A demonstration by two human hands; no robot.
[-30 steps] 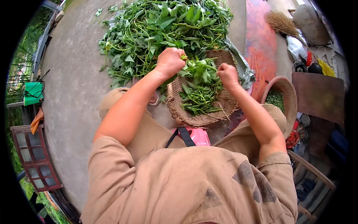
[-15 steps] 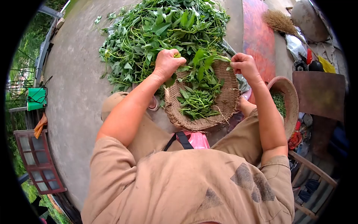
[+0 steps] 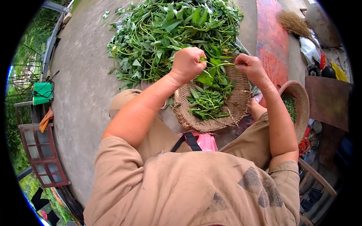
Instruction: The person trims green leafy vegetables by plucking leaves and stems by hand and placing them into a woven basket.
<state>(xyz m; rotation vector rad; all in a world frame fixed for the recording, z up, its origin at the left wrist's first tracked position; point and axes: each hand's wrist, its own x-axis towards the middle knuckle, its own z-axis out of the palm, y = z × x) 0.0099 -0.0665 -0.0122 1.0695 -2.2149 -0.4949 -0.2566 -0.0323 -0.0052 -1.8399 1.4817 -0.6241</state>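
Note:
My left hand [image 3: 189, 64] is closed around leafy green stems, whose cut-looking ends poke out by the thumb. Facing it, my right hand [image 3: 252, 68] pinches the tip of a pale green stem [image 3: 225, 64] that stretches between the two hands. Both hands are over the far part of a shallow woven basket [image 3: 241, 100], which rests between my legs. Picked leafy greens [image 3: 209, 101] lie in the basket. Just beyond it rises a large heap of leafy vines [image 3: 162, 37], partly behind my left hand.
On the right stands a round tub [image 3: 301, 109] with chopped greenery inside. Behind it are a reddish board [image 3: 271, 41], a straw broom [image 3: 294, 23] and a brown panel [image 3: 327, 101]. Something pink [image 3: 205, 141] shows between my legs. A framed window panel [image 3: 43, 154] is at the left.
My left hand has come closer to my right hand, and the gap between them is narrower. The whole view has shifted a little, so the scene sits farther right.

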